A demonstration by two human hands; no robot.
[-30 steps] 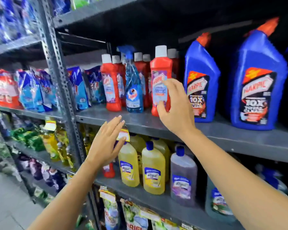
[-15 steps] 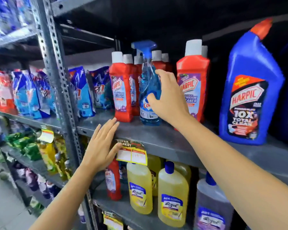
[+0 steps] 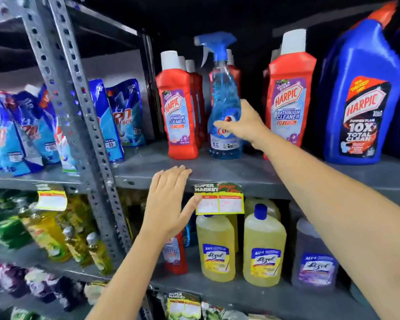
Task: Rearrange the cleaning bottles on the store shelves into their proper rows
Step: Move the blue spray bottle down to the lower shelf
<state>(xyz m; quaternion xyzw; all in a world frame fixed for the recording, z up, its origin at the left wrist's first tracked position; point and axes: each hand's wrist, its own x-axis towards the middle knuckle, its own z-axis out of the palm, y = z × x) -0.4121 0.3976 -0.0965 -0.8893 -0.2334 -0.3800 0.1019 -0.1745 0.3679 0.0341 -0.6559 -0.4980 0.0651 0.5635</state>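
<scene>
A clear blue spray bottle (image 3: 224, 93) with a blue trigger stands on the grey upper shelf (image 3: 217, 169), between two rows of red Harpic bathroom cleaner bottles (image 3: 179, 112) (image 3: 289, 98). My right hand (image 3: 245, 124) wraps around its lower body from the right, thumb across the label. My left hand (image 3: 169, 204) is flat and spread, fingertips resting on the shelf's front edge below the left red row. A big blue Harpic toilet cleaner bottle (image 3: 363, 95) stands at the right.
A yellow price tag (image 3: 218, 200) hangs on the shelf lip. Below stand yellow Lizol bottles (image 3: 263, 245), a purple one (image 3: 314, 257) and a small red bottle (image 3: 174, 252). A perforated metal upright (image 3: 79, 107) divides off detergent pouches (image 3: 116, 118) at the left.
My right hand left the red Harpic bottle, moved left and closed on the blue spray bottle. My left hand rose to the shelf edge. The view came closer to the shelf.
</scene>
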